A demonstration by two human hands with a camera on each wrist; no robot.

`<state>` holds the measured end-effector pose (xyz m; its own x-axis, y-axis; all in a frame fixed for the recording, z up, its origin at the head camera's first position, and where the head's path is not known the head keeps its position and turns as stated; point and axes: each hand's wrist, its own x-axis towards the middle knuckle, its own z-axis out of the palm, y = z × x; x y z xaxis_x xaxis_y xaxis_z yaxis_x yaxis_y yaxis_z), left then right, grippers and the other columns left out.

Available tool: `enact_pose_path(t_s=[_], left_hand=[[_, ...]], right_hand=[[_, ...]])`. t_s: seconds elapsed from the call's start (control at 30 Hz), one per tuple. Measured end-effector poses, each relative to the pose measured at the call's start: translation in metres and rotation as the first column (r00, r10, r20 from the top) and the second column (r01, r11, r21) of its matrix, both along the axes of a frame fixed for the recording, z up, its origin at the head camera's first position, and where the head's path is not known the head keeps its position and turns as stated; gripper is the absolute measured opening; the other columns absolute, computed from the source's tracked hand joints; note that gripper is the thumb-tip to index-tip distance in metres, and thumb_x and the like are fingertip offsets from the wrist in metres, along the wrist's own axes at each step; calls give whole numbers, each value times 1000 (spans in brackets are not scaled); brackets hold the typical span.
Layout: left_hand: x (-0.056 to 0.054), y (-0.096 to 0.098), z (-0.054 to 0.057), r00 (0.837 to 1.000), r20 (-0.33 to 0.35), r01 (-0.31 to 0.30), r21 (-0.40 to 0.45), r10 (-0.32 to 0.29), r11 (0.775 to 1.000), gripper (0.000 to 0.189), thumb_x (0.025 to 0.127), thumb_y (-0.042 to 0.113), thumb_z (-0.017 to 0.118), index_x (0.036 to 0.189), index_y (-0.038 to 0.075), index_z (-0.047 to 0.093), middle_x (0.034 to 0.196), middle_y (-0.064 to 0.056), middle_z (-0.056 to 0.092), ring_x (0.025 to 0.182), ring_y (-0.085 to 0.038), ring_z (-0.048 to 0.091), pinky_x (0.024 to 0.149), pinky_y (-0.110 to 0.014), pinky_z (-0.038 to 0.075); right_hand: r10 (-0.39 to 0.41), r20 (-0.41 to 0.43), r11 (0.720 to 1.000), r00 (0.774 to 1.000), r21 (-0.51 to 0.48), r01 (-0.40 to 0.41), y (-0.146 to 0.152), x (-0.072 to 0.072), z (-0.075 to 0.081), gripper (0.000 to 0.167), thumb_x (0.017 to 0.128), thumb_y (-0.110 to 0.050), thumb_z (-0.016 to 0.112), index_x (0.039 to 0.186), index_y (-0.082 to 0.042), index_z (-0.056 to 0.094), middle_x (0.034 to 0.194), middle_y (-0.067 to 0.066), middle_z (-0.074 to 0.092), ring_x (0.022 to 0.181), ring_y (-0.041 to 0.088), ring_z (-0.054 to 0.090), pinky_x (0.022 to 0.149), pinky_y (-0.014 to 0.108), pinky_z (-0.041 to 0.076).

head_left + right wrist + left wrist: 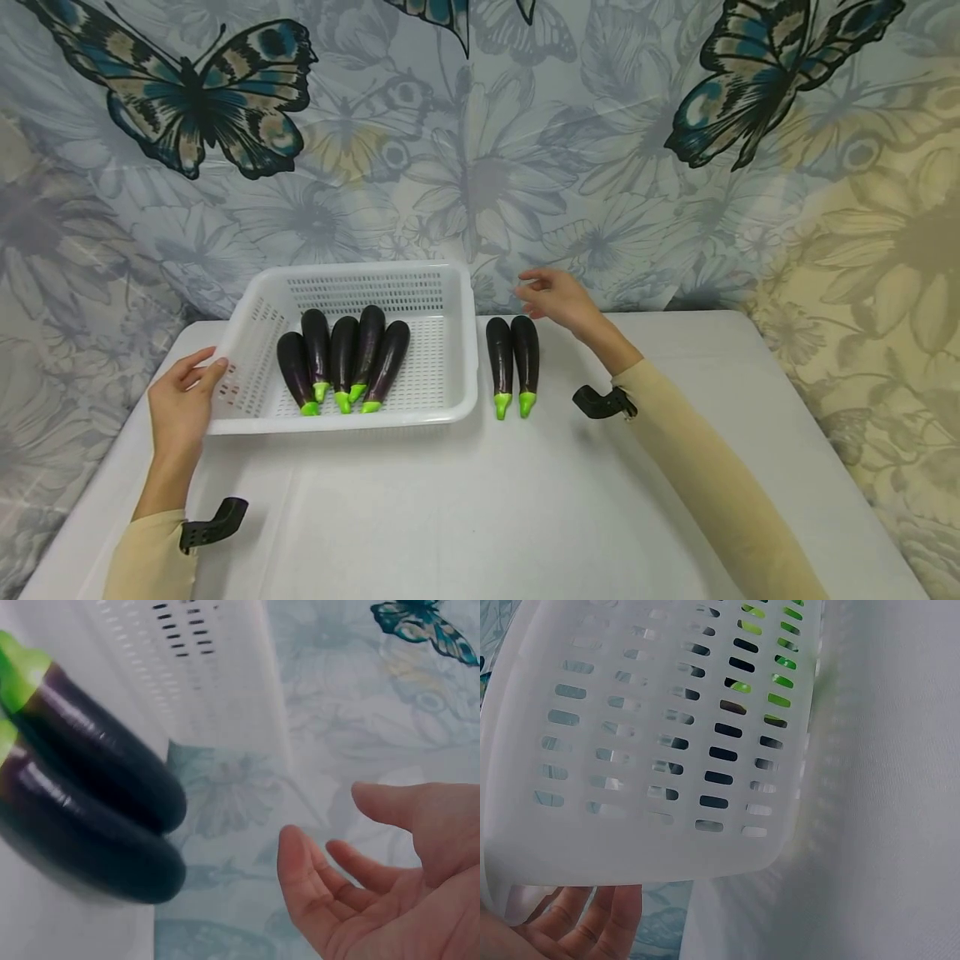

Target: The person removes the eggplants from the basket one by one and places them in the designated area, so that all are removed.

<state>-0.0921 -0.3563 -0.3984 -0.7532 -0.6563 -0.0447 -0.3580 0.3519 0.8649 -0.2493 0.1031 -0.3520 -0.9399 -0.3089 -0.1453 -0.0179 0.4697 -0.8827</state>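
Observation:
A white plastic basket (450, 358) with slotted walls holds several dark purple eggplants (367, 350) with bright green stem ends. My left hand (183, 396) grips its left rim, the thumb on top. In the left wrist view, the fingers (585, 919) curl at the rim beside the slotted end wall (645, 847). Two more eggplants (513, 358) lie side by side on the table, just right of the basket, stems toward me. Beyond their far ends my right hand (558, 298) hovers with nothing in it; in the right wrist view its fingers (296, 862) are loosely bent and apart from the eggplants (112, 772).
A white cloth covers the table (480, 508). Butterfly-and-flower fabric (487, 167) hangs right behind the table's back edge and along both sides. Black wrist mounts (603, 403) stick out from both forearms.

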Motion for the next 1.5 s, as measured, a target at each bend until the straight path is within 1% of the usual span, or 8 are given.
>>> enact_pose_path(t_s=[0.17,0.4,0.53,0.73,0.87,1.13,1.23,1.5], left_hand=[[-1,0,-1,1000,-16,1,5,-1,1000,48,96,31,63,140,12,56,73,24,55,66,5,54,56,-13,43],[-1,0,-2,1000,-10,6,-7,-6,1000,48,97,33,61,140,13,56,75,24,55,68,4,54,56,-14,43],[1,0,-1,1000,-10,4,-7,-4,1000,48,97,32,61,140,12,55,73,24,55,67,5,54,56,-13,43],[2,-1,-1,1000,-9,-3,8,3,1000,48,97,32,62,140,12,55,74,23,55,67,5,54,55,-14,44],[2,-1,-2,999,-33,5,2,-5,1000,47,97,30,62,139,10,56,75,22,55,66,5,54,55,-13,44],[1,0,-2,999,-35,15,-15,-15,1000,47,98,30,61,139,10,55,76,21,55,66,4,54,55,-14,44],[1,0,-3,999,-31,9,-15,-9,1000,47,98,30,61,140,10,55,77,20,55,67,4,54,55,-13,44],[1,0,-3,1000,-18,1,-14,-1,1000,48,97,32,61,140,12,55,78,20,55,69,4,54,56,-14,44]], right_hand=[[16,0,999,1000,-32,-16,-11,-1,6,50,100,-23,59,141,2,47,131,22,55,107,41,60,89,44,52],[31,-47,997,998,-67,-34,-34,1,6,46,98,-19,61,138,2,50,126,22,58,99,36,66,81,33,56],[63,-65,996,996,-60,-67,-48,3,6,45,97,-19,63,137,1,52,123,21,59,96,34,67,81,36,56],[71,-22,993,997,-96,-73,-63,4,11,47,98,-20,62,138,1,50,123,20,58,96,33,65,81,36,56],[90,-1,988,996,-124,-89,-72,5,11,47,97,-16,62,138,3,50,121,21,59,99,37,64,81,37,56],[166,-11,985,986,-49,-167,-101,8,7,47,97,-15,63,138,2,50,118,21,62,98,37,66,81,39,56],[180,30,983,983,-51,-179,-110,8,7,48,97,-15,63,140,2,49,120,21,62,99,36,66,78,37,57],[220,196,975,956,-79,-208,-126,5,5,56,98,-17,62,145,4,40,133,22,54,109,37,63,73,31,57]])
